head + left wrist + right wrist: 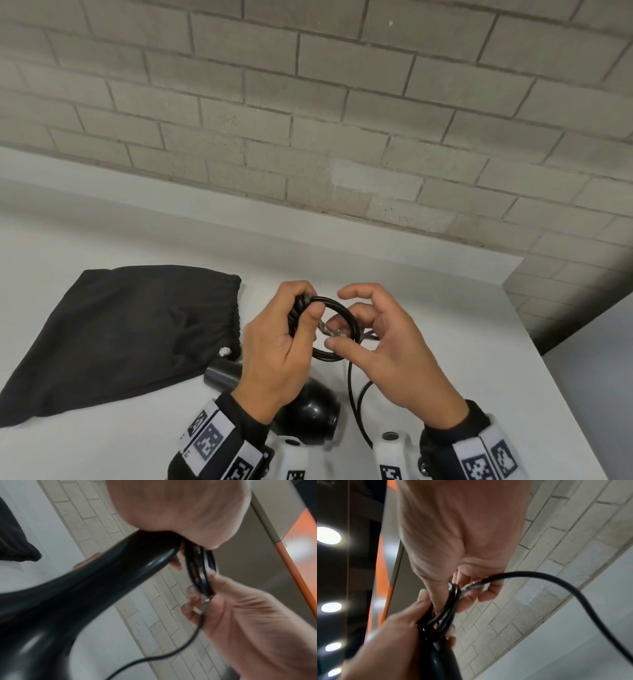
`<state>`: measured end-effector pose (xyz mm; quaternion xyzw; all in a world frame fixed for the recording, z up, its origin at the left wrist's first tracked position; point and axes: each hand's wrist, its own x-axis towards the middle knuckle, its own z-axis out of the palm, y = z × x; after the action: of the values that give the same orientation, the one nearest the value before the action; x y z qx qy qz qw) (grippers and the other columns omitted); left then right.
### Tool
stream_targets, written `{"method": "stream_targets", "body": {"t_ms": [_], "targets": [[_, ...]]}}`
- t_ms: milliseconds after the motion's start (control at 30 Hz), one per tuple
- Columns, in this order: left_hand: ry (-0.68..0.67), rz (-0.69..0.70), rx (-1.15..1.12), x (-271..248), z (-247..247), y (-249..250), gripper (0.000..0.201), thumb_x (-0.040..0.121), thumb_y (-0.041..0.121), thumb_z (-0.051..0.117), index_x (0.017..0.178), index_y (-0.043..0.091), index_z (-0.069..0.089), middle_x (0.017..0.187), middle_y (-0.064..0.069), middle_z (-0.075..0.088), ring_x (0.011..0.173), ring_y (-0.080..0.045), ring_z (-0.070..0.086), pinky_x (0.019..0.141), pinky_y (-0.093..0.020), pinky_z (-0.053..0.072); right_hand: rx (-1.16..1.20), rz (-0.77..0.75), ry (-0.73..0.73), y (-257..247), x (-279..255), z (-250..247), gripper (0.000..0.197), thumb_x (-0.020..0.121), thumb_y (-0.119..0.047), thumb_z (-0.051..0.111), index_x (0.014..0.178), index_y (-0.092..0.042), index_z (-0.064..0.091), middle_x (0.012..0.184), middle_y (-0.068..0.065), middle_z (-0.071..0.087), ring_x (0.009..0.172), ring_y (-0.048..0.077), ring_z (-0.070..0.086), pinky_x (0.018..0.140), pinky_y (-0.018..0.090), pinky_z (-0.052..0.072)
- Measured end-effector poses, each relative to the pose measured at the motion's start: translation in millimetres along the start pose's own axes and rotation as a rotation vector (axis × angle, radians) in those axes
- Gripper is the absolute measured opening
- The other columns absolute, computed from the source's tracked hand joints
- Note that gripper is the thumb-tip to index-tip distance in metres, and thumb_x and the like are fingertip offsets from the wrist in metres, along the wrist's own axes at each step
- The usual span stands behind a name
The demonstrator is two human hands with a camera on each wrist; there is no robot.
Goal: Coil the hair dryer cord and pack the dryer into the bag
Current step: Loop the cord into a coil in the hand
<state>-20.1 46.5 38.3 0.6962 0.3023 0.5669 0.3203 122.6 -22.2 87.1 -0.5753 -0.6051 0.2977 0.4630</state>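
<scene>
The black hair dryer (310,409) hangs over the white table, nozzle (222,373) pointing left. My left hand (299,318) grips its handle (120,563) together with several loops of the black cord coil (337,308). My right hand (344,334) pinches the cord at a clear-taped stretch (473,585), right beside the coil (448,609). The remaining loose cord (356,404) droops from there toward the table's near edge. The black drawstring bag (126,335) lies flat at the left, its gathered mouth facing the dryer.
The white table (445,325) ends at a right edge near my right arm and meets a grey brick wall (308,120) at the back. Bare tabletop lies behind and to the right of my hands.
</scene>
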Motion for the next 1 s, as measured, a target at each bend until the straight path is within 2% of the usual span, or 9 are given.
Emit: {"method": "stream_targets", "body": {"t_ms": [133,233,333,433,500,633,767,900,1000], "targets": [[-0.026,-0.07,-0.033,-3.2,1.8,9.3,0.021,0.095,0.053,0.047,0.097,0.033,0.054,0.081,0.01,0.063,0.074,-0.02,0.066,0.068,-0.043,0.055,-0.116,-0.203,0.271,15.6,-5.6,9.6,0.042,0.077,-0.009,0.081,0.103,-0.029,0.053,0.095,-0.008,0.065,0.092,0.017,0.065,0.083,0.027,0.052],[-0.032,-0.077,-0.056,-3.8,5.3,12.5,0.02,0.096,0.049,0.048,0.096,0.03,0.055,0.082,0.012,0.064,0.077,-0.015,0.067,0.068,-0.032,0.054,-0.488,-0.415,0.446,23.8,-9.8,18.6,0.024,0.082,-0.018,0.076,0.099,-0.023,0.06,0.1,0.0,0.059,0.093,0.015,0.056,0.08,0.028,0.047],[-0.005,-0.089,-0.07,-2.8,7.2,11.8,0.021,0.096,0.049,0.048,0.093,0.029,0.055,0.078,0.011,0.062,0.073,-0.015,0.063,0.065,-0.031,0.052,-0.825,-0.411,0.543,23.2,-12.6,28.2,0.014,0.089,-0.025,0.067,0.099,-0.017,0.071,0.087,0.004,0.057,0.076,0.018,0.045,0.06,0.03,0.043],[0.018,-0.089,-0.081,-1.3,7.1,10.3,0.025,0.095,0.048,0.048,0.09,0.025,0.055,0.074,0.009,0.06,0.067,-0.015,0.059,0.063,-0.032,0.05,-0.834,-0.323,0.458,19.8,-14.0,37.2,0.024,0.095,-0.03,0.057,0.104,-0.013,0.071,0.081,0.002,0.053,0.066,0.018,0.047,0.046,0.032,0.045],[0.026,-0.077,-0.087,-2.0,6.4,9.6,0.023,0.095,0.047,0.048,0.09,0.026,0.055,0.073,0.01,0.061,0.066,-0.013,0.06,0.061,-0.028,0.049,-0.71,-0.236,0.397,14.4,-15.5,39.8,0.023,0.094,-0.03,0.057,0.103,-0.014,0.071,0.082,-0.002,0.053,0.066,0.012,0.051,0.051,0.027,0.049],[0.063,-0.021,-0.01,-4.0,7.3,6.8,0.03,0.096,0.059,0.042,0.09,0.032,0.052,0.074,0.014,0.061,0.063,-0.012,0.061,0.059,-0.027,0.049,-0.394,0.07,0.248,-4.1,-15.9,35.5,0.006,0.09,-0.028,0.067,0.092,-0.025,0.07,0.084,-0.014,0.05,0.079,0.001,0.055,0.069,0.009,0.044],[0.125,0.034,0.051,-5.3,9.8,3.9,0.038,0.097,0.063,0.038,0.092,0.029,0.053,0.063,0.01,0.059,0.058,-0.014,0.061,0.053,-0.041,0.05,-0.262,0.242,0.043,-29.0,-15.4,16.0,0.011,0.087,-0.034,0.069,0.079,-0.027,0.07,0.085,-0.008,0.06,0.078,0.005,0.064,0.077,0.025,0.056],[0.121,0.061,0.051,-6.6,11.5,5.3,0.04,0.098,0.063,0.036,0.091,0.027,0.054,0.061,0.007,0.058,0.055,-0.016,0.059,0.05,-0.044,0.048,-0.105,0.32,-0.132,-39.5,-14.3,-5.5,0.018,0.084,-0.04,0.071,0.079,-0.023,0.072,0.084,-0.012,0.069,0.078,-0.001,0.064,0.082,0.025,0.053],[0.094,0.05,0.009,-5.8,12.2,5.8,0.038,0.098,0.062,0.038,0.101,0.03,0.058,0.071,0.006,0.063,0.061,-0.015,0.063,0.055,-0.041,0.052,-0.028,0.319,-0.171,-36.4,-12.8,-13.5,0.022,0.084,-0.043,0.071,0.08,-0.021,0.073,0.078,-0.009,0.067,0.076,0.006,0.061,0.083,0.034,0.051]]}}
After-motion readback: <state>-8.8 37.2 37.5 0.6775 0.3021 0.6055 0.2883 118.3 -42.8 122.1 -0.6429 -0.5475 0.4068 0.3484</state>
